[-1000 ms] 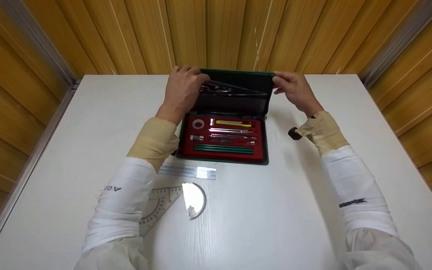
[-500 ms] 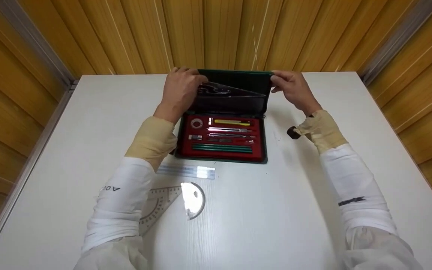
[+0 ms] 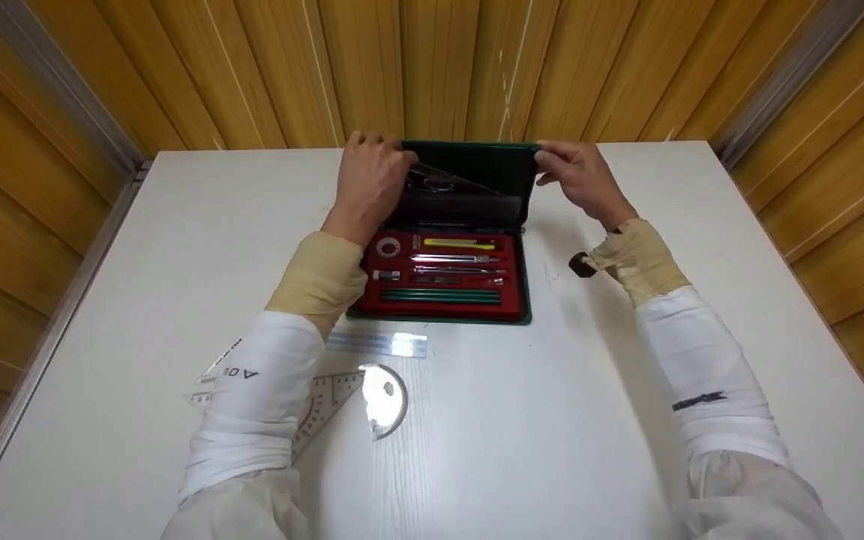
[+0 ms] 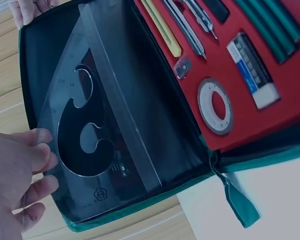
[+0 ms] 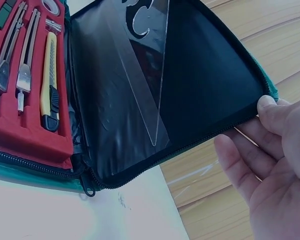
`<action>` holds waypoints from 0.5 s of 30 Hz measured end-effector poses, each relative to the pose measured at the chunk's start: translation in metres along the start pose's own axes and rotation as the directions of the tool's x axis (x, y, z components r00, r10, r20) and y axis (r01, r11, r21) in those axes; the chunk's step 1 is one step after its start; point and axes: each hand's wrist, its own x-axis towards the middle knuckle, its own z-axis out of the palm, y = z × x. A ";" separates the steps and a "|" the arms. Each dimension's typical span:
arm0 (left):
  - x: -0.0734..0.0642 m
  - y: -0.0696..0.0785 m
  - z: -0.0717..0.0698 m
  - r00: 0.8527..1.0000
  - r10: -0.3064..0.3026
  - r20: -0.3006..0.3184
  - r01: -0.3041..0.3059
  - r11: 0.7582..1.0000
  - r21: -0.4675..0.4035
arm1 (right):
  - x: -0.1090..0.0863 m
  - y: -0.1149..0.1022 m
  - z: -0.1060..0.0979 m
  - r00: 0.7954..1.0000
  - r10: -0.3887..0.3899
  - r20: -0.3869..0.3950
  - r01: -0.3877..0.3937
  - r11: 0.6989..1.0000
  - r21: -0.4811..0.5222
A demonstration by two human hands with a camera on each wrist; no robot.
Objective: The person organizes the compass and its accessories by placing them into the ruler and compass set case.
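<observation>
A green zip-up drawing-instrument case [image 3: 439,319] stands unfolded on the table, its lid raised. My left hand [image 3: 370,180] grips the lid's upper left edge, thumb on the inner side; in the left wrist view its fingers [image 4: 37,187] curl at that edge beside a clear set square [image 4: 87,197]. The set square, with a curved cut-out, lies partly inside the lid's pocket. My right hand [image 3: 582,180] pinches the lid's upper right corner. The red tray [image 5: 32,135] holds a yellow utility knife [image 5: 49,75], compasses [image 5: 25,75], an eraser [image 4: 252,70], a tape roll [image 4: 215,106] and green pencils [image 3: 439,296].
Nearer me lie a clear ruler [image 3: 387,344], a protractor [image 3: 385,401] and another set square [image 3: 323,405], partly under my left forearm. A wood-panelled wall [image 3: 432,67] rises behind the white table [image 3: 537,420].
My left hand has shifted slightly right along the lid, and less of the set square shows in the head view. The right hand keeps its hold on the corner.
</observation>
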 end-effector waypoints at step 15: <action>-0.005 0.007 0.019 0.995 0.034 0.096 -0.025 0.995 -0.094 | -0.001 0.000 0.005 1.000 -0.013 0.007 0.013 0.999 -0.051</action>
